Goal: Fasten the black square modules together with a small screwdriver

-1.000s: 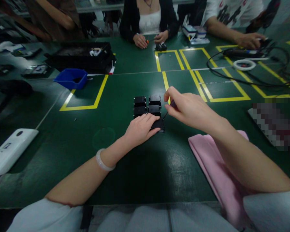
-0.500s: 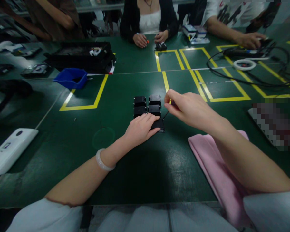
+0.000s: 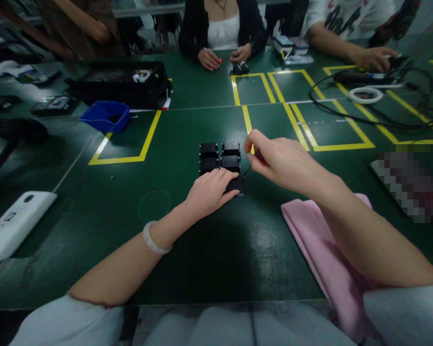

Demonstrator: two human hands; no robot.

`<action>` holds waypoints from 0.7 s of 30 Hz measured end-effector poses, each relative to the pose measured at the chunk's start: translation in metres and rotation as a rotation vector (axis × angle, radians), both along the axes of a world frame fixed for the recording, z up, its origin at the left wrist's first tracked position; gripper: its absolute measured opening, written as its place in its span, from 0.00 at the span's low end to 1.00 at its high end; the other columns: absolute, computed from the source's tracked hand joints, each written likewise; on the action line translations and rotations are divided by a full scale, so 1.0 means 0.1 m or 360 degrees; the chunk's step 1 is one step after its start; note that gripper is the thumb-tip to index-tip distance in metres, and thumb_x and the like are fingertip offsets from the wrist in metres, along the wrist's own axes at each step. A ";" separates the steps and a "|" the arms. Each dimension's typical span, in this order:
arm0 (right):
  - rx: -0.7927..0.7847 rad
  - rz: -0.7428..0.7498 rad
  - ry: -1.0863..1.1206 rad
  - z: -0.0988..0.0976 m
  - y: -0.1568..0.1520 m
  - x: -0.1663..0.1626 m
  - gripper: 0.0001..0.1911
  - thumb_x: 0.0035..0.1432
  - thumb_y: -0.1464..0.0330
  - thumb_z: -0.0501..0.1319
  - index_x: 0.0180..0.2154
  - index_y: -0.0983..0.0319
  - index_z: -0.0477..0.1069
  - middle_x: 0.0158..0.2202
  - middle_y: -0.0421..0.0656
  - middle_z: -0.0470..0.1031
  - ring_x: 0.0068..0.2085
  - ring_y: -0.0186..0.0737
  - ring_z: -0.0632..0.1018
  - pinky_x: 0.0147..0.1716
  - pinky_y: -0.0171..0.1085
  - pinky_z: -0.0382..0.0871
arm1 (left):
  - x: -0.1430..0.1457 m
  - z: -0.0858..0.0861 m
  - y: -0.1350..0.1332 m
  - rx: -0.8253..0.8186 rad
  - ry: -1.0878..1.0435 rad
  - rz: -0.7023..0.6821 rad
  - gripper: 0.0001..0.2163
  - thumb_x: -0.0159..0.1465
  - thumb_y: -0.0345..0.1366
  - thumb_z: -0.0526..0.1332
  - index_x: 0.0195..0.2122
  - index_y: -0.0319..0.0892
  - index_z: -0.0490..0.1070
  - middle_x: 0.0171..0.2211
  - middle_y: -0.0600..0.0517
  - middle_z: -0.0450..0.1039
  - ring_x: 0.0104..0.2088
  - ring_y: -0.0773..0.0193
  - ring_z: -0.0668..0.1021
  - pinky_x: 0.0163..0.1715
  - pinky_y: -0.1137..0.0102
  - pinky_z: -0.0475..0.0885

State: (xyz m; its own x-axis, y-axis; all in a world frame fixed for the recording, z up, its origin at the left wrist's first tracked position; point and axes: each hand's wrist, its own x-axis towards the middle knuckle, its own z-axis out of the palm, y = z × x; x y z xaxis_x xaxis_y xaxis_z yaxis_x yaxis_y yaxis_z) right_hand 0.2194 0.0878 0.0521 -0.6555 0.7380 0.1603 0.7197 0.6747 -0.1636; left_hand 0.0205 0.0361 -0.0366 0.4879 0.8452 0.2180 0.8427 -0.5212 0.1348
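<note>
My left hand (image 3: 210,191) lies over a small black box (image 3: 237,185) on the green table (image 3: 187,259) and holds it down, fingers pressed together on it. Just behind it stand several more small black boxes (image 3: 220,156) in a tight block. My right hand (image 3: 279,161) hovers to the right of them, fingers pinched round a thin dark tool (image 3: 248,170) whose tip points down at the held box. A pale bracelet (image 3: 152,240) is on my left wrist.
A pink cloth (image 3: 328,259) lies under my right forearm. A white device (image 3: 14,223) sits at the left edge, a blue bin (image 3: 106,116) and a black tray (image 3: 120,84) further back. Cables (image 3: 368,103) run at the far right. Other people's hands (image 3: 222,57) work across the table.
My right hand has shifted only slightly with the tool. My left hand stays on the black box.
</note>
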 end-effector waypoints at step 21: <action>0.0017 0.0003 -0.0041 0.01 -0.01 0.00 0.13 0.65 0.64 0.47 0.46 0.60 0.65 0.29 0.41 0.73 0.28 0.36 0.70 0.27 0.35 0.51 | 0.00 0.00 -0.01 0.0015 -0.0026 -0.0007 0.15 0.67 0.42 0.58 0.52 0.41 0.64 0.47 0.48 0.73 0.45 0.57 0.75 0.41 0.66 0.68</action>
